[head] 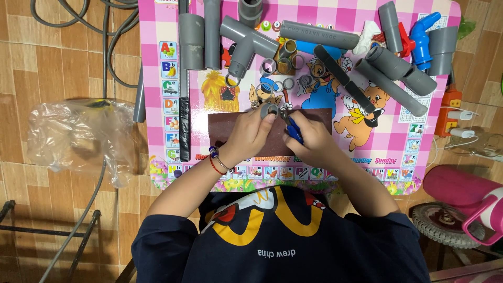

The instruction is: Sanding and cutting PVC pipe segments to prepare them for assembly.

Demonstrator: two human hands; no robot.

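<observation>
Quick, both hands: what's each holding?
Left hand: closed on a small grey plastic pipe ring.
Right hand: closed on a blue-handled metal tool.

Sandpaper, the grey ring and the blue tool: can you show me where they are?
Brown sandpaper sheet [222, 128]: head view, on its bare left part.
Grey ring [270, 110]: head view, on its rim, at the left hand's [251, 133] fingers.
Blue-handled tool [295, 131]: head view, on the handle in the right hand [314, 137].
</observation>
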